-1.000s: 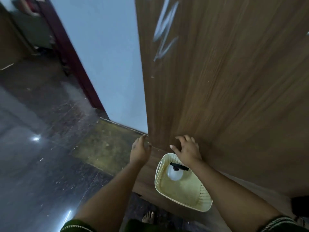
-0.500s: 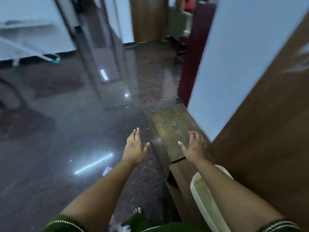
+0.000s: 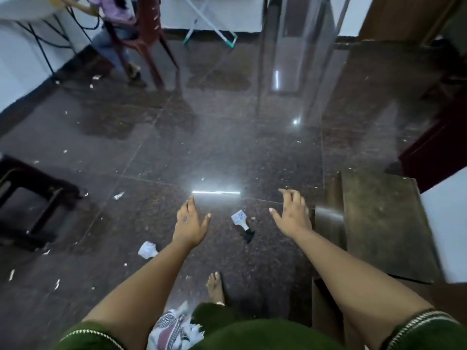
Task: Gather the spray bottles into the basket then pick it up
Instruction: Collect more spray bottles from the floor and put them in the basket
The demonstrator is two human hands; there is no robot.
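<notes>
A small white bottle with a black spray head [image 3: 242, 223] lies on its side on the dark floor, between my two hands. My left hand [image 3: 190, 223] hovers to its left, fingers spread and holding nothing. My right hand [image 3: 293, 215] hovers to its right, also open and not touching the bottle. The basket is out of view.
A low brown step [image 3: 381, 223] sits under my right forearm. A dark stool [image 3: 27, 198] stands at the left. A person sits on a red-brown chair [image 3: 149, 34] at the back, beside a folding rack [image 3: 209, 34]. Crumpled paper [image 3: 147, 250] and scraps litter the floor. My bare foot [image 3: 215, 286] is below.
The view has swung left from the wooden panel to the open floor. The cream basket with its bottle has left the view. Both hands stay empty and spread.
</notes>
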